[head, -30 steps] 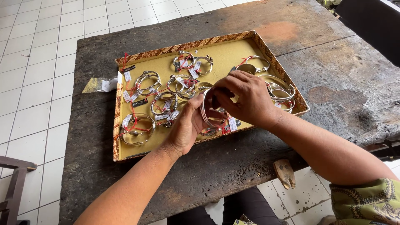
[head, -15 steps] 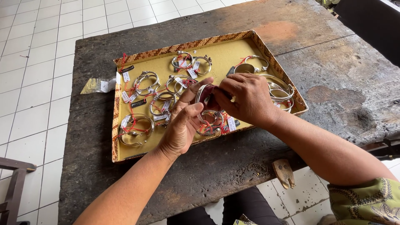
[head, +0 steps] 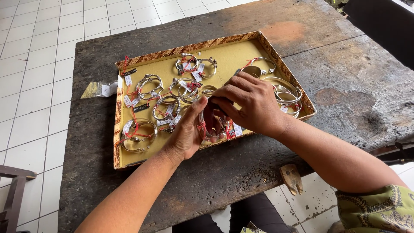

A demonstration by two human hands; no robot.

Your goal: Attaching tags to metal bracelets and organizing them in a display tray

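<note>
In the woven-edged tray (head: 125,142) of silver bangles (head: 148,84), left hand (head: 187,131) and right hand (head: 254,103) each close a grip on one bracelet (head: 212,125)

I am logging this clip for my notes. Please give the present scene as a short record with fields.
surface: dark worn table
container: shallow yellow tray with patterned rim
contents: many silver bangles with red strings and small tags
left hand: cups a silver bangle over the tray's near edge
right hand: fingers on the same bangle from above
beside tray: small plastic bag at its left
</note>
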